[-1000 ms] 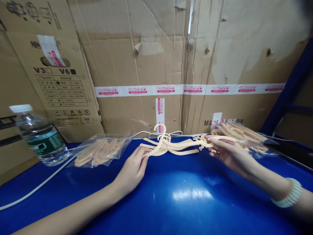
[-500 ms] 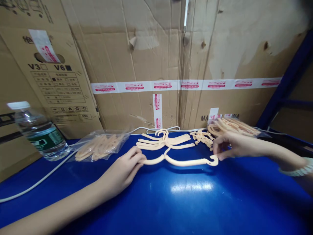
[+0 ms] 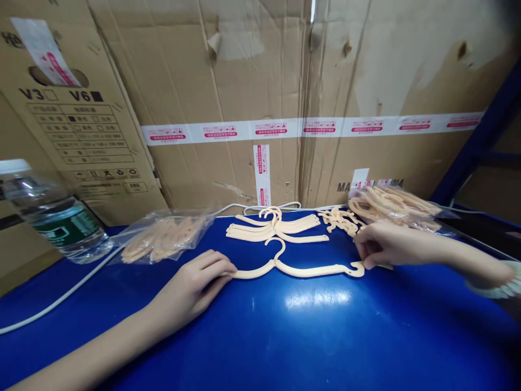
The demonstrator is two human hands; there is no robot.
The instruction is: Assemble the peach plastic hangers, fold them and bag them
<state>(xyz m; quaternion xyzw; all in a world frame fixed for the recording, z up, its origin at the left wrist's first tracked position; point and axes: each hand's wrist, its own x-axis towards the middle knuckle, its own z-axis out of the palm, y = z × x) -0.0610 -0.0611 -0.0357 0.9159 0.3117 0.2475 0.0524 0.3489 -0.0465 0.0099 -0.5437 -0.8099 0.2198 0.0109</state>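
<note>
Much tabletop (image 3: 285, 336) before the nearest hanger (image 3: 305, 272)

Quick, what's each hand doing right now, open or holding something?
Left hand: closed, holding one end of the nearest hanger.
Right hand: closed, pinching the small hook piece at that hanger's other end.

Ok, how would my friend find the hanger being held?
Start at the blue tabletop in front of the cardboard. Find the left hand and right hand; the cream hanger stretches between them. It's nearest, with a little hook piece at its right end, while the other hangers are bunched behind it.
</note>
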